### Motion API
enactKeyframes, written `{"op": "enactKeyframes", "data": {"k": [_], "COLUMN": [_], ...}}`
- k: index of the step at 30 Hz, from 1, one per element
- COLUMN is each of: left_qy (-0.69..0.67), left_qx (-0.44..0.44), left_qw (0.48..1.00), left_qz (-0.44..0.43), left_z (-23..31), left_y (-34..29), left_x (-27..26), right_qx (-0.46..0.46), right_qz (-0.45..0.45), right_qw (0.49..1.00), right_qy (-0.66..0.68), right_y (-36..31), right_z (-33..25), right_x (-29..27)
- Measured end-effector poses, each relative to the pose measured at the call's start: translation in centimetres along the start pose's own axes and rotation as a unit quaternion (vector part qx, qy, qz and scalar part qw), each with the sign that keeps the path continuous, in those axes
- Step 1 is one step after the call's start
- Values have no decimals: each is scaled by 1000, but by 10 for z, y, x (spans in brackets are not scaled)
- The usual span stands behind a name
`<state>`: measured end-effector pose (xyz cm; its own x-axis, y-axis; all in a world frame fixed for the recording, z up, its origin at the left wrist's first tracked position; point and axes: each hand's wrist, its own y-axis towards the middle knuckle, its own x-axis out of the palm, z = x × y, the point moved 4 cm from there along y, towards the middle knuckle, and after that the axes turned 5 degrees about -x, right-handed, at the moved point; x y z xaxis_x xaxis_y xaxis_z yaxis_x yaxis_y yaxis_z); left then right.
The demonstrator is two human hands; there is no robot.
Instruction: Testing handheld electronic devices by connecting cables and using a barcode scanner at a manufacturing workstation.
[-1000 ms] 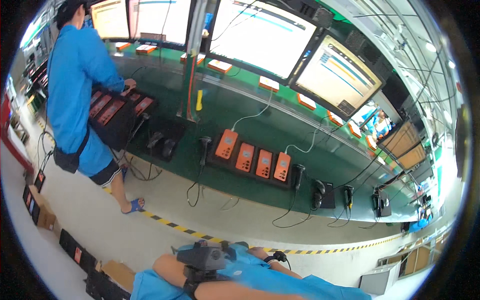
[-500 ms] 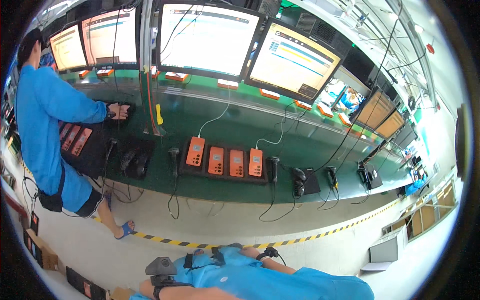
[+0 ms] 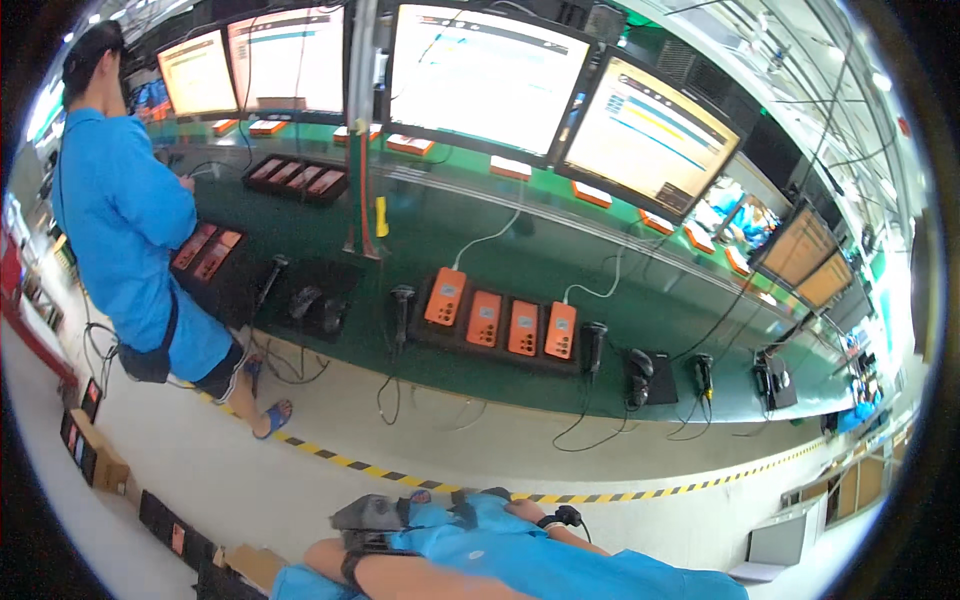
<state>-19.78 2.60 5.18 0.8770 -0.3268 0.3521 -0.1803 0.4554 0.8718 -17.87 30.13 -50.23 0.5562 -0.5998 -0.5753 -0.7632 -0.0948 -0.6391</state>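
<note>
My left hand (image 3: 325, 553) shows only in part beside a black wrist strap and a blurred grey device (image 3: 368, 515); its fingers are hidden. Against my blue garment (image 3: 560, 560) near the waist rests my right hand (image 3: 524, 509), with a wristband and a small black device (image 3: 568, 515) at the wrist. Its fingers do not show clearly, nor does anything in it. Both hands are apart from the bench. Across from them, a black tray (image 3: 430, 340) bears several orange phones (image 3: 484, 319) side by side. White cables (image 3: 492, 237) run to the two outer ones.
A co-worker (image 3: 125, 220) in blue stands left at the green bench (image 3: 440, 385), near another phone tray (image 3: 335, 195). Handheld scanners (image 3: 593, 350) with hanging cords line the front edge. Monitors (image 3: 487, 85) stand behind. Yellow-black tape (image 3: 350, 463) crosses the floor; cartons (image 3: 110, 465) lie lower left.
My view has swung left, so the bench sits further right. The co-worker's outstretched arm has drawn back, and the phone tray beyond it now shows. My hands stay near my body.
</note>
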Motion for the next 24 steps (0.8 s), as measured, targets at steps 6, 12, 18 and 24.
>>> {"op": "enactKeyframes", "data": {"k": [6, 12, 18, 24], "left_qy": [-41, -17, -8, 151], "left_qx": [-13, -20, -3, 86], "left_qw": [997, 997, 999, 985], "left_qz": [-70, -70, 43, -2], "left_z": [6, 6, 26, 43], "left_y": [19, 12, 8, 5], "left_x": [0, -15, -25, -25], "right_qx": [17, 33, 41, 65], "right_qz": [11, 7, 24, 47], "right_qw": [997, 998, 995, 993], "right_qy": [69, 56, 83, 90], "right_y": [-8, -7, -5, 27], "right_z": [5, 1, 3, 68], "right_x": [0, 0, 3, 42]}}
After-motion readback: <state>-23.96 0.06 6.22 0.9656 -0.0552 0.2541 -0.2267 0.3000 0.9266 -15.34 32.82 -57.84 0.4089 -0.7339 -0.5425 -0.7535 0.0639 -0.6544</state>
